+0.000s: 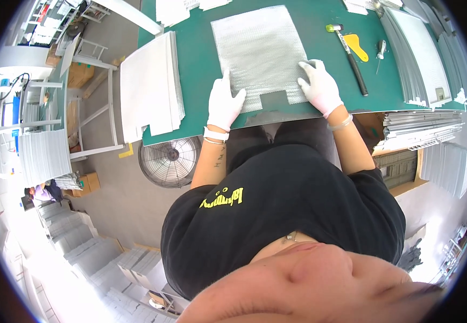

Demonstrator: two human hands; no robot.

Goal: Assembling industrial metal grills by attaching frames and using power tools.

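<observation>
A silver-grey mesh panel (260,48) lies flat on the green tabletop, a rectangular notch cut in its near edge. My left hand (226,101), in a white glove, rests at the panel's near left side with index finger and thumb apart. Opposite it, my right hand (320,87), also gloved in white, touches the near right side, its fingers spread and slightly bent. Neither hand visibly wraps around the panel. To the right lie a hammer (353,64) with a black grip, a yellow flat scraper (356,47) and a thin-shafted screwdriver (381,51).
Stacked white sheets (150,86) overhang the green table (198,54) at left. More panels (419,54) are piled at right. A round floor fan (172,156) stands below the left front edge; a shelf with panels (422,129) is at lower right.
</observation>
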